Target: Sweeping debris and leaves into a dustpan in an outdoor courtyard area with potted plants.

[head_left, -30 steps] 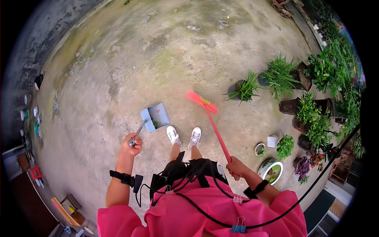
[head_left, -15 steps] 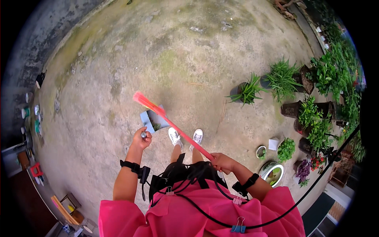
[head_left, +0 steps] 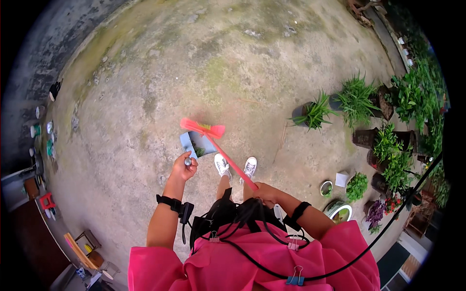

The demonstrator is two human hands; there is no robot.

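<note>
My left hand (head_left: 184, 166) is closed round the grey handle of a dustpan (head_left: 206, 143), whose light blue pan hangs in front of my shoes. Some dark green bits lie inside the pan. In my right hand (head_left: 268, 192), at my waist, is the upper end of a broom (head_left: 232, 164) with a red stick. The stick slants forward and left, and the broom's red bristle head spreads sideways over the far edge of the dustpan. Whether the bristles touch the pan, I cannot tell.
Potted plants (head_left: 313, 112) line the concrete yard on the right. Nearer stand a round white-rimmed basin (head_left: 338, 212) and a small pot (head_left: 326, 188). A red stool (head_left: 47, 201) is at the left, below a grey wall (head_left: 36, 72). Thin sticks (head_left: 282, 137) lie on the ground.
The broom has turned, so its head now shows broadside instead of edge-on and sits across the dustpan's far edge. The whole view has shifted slightly, moving the surroundings to the right.
</note>
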